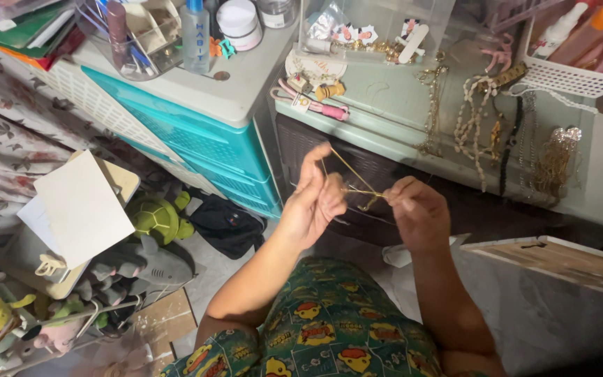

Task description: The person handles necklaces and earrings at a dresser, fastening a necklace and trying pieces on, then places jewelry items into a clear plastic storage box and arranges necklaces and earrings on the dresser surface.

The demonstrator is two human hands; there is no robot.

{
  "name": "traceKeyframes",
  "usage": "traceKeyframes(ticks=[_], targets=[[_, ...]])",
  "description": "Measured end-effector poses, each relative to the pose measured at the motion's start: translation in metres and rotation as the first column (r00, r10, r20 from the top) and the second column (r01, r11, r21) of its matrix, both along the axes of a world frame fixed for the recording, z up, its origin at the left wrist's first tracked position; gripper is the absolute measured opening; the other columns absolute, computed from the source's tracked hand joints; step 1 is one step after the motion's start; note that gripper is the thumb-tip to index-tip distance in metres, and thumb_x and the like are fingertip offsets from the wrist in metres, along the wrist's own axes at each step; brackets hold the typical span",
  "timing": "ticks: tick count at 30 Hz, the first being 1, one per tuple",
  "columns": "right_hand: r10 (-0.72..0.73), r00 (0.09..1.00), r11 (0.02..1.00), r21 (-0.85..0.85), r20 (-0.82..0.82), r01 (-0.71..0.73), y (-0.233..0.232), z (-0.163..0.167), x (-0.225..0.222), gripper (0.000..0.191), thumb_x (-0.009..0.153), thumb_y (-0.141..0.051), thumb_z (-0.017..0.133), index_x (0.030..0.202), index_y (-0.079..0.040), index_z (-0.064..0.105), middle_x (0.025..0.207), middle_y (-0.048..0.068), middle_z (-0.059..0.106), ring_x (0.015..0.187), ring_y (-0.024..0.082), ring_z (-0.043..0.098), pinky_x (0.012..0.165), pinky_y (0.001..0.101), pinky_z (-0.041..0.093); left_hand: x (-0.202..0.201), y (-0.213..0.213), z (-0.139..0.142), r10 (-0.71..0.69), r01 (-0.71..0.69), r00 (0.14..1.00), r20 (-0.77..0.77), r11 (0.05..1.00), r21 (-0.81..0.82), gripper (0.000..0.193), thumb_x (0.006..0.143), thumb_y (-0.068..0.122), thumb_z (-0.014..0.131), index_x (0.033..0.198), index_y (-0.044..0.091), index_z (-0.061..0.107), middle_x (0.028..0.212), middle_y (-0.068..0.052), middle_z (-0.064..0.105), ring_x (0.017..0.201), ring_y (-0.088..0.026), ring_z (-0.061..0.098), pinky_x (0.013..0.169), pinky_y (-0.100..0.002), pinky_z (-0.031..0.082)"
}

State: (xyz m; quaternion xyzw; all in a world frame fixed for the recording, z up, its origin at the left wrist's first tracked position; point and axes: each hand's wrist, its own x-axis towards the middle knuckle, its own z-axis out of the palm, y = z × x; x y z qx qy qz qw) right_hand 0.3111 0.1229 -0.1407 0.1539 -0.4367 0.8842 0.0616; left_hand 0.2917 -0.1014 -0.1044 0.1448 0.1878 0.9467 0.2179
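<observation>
A thin gold chain necklace [354, 174] is stretched between my two hands in front of a drawer cabinet. My left hand [317, 197] pinches one part of the chain, with strands running up over its fingers. My right hand [419, 209] pinches the other end, fingers curled tight. A small tangled bit of chain [369, 202] hangs between the hands. My knees in patterned green shorts [329, 328] are below.
Several necklaces and chains [470, 119] lie on the pale green cabinet top [385, 94]. A teal drawer unit [197, 132] with bottles and jars stands at left. Plush toys [151, 220], cardboard [82, 206] and a white basket [567, 73] crowd around.
</observation>
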Motion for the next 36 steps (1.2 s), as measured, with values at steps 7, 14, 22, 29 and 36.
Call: traceKeyframes(ticks=[7, 14, 22, 29, 36], targets=[[0.266, 0.964, 0.885, -0.392, -0.011, -0.249, 0.016, 0.021, -0.040, 0.011, 0.095, -0.013, 0.071, 0.091, -0.008, 0.062, 0.104, 0.002, 0.061, 0.096, 0.014, 0.054, 0.092, 0.0351, 0.041, -0.033, 0.025, 0.042, 0.383, -0.565, 0.805, -0.454, 0.730, -0.384, 0.071, 0.116, 0.029, 0.043, 0.170, 0.024, -0.002, 0.093, -0.009, 0.069, 0.081, -0.013, 0.054, 0.083, -0.027, 0.044], [0.301, 0.953, 0.857, -0.445, 0.022, -0.260, 0.009, 0.033, -0.062, 0.013, 0.092, -0.014, 0.071, 0.089, -0.009, 0.059, 0.099, 0.002, 0.058, 0.093, 0.014, 0.052, 0.090, 0.0348, 0.040, -0.049, 0.042, 0.073, 0.531, -0.562, 0.808, -0.255, 0.825, -0.063, 0.087, 0.114, 0.016, 0.053, 0.172, 0.032, -0.009, 0.108, -0.012, 0.064, 0.103, -0.017, 0.065, 0.108, -0.040, 0.049], [0.336, 0.941, 0.882, -0.360, 0.029, -0.304, -0.018, 0.062, -0.089, 0.010, 0.090, -0.013, 0.068, 0.089, -0.008, 0.059, 0.096, 0.002, 0.055, 0.091, 0.015, 0.051, 0.091, 0.0377, 0.040, -0.089, 0.015, 0.144, 0.376, -0.513, 0.828, -0.415, 0.808, -0.291, 0.092, 0.110, 0.016, 0.047, 0.154, 0.042, -0.029, 0.130, -0.019, 0.058, 0.093, -0.025, 0.075, 0.082, -0.036, 0.064], [0.366, 0.929, 0.811, -0.511, 0.062, -0.285, -0.012, 0.083, -0.100, 0.010, 0.089, -0.015, 0.067, 0.090, -0.012, 0.058, 0.100, 0.001, 0.058, 0.095, 0.016, 0.053, 0.089, 0.0369, 0.040, -0.111, 0.011, 0.172, 0.406, -0.499, 0.838, -0.365, 0.840, -0.211, 0.082, 0.111, 0.017, 0.048, 0.162, 0.038, -0.012, 0.100, -0.011, 0.055, 0.056, -0.011, 0.052, 0.049, -0.023, 0.043], [0.361, 0.928, 0.821, -0.503, 0.089, -0.271, 0.002, 0.114, -0.116, 0.013, 0.103, -0.015, 0.065, 0.095, -0.011, 0.056, 0.100, 0.003, 0.055, 0.093, 0.018, 0.051, 0.087, 0.0354, 0.041, -0.133, -0.005, 0.191, 0.325, -0.318, 0.946, -0.008, 0.920, -0.228, 0.035, 0.113, 0.031, 0.041, 0.146, 0.019, 0.038, 0.081, 0.000, 0.040, 0.061, -0.007, 0.032, 0.049, -0.020, 0.024]])
